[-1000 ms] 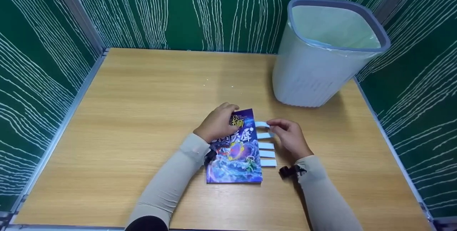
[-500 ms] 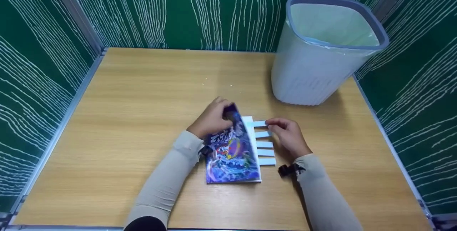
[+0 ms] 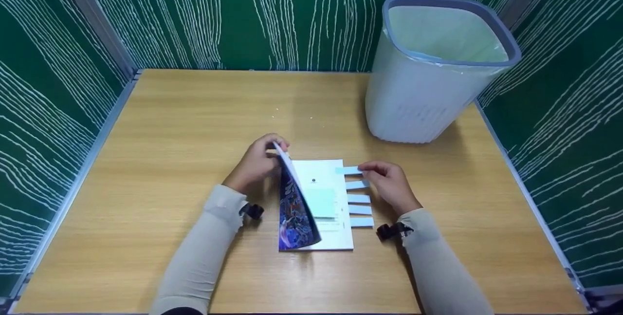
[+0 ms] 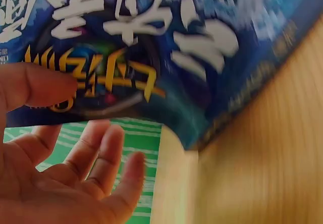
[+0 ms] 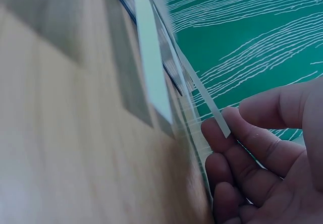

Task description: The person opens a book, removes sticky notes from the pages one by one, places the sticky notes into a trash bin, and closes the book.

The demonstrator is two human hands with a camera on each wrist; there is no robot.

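Observation:
A book [image 3: 328, 242] lies on the table with its blue illustrated cover [image 3: 296, 217] lifted off a white page. My left hand [image 3: 253, 163] pinches the cover's upper corner; in the left wrist view the thumb of the left hand [image 4: 75, 163] presses on the printed side. A pale blue-green square [image 3: 321, 203] lies on the page. Several pale strips stick out from the book's right edge. My right hand [image 3: 393, 183] is at the outer end of the top strip [image 3: 349, 170]. The right wrist view shows that strip [image 5: 204, 95] touching the fingertips, with the thumb of the right hand [image 5: 267, 148] off it.
A tall bin [image 3: 418, 91] with a pale green liner stands at the back right of the wooden table [image 3: 194, 110]. Small white specks lie on the table beyond the book. Green panels with white streaks enclose the back and sides.
The left hand has moved left and lifted the cover away from the right side, uncovering the page and the pale square. The right hand stays by the top strip, which now looks flatter.

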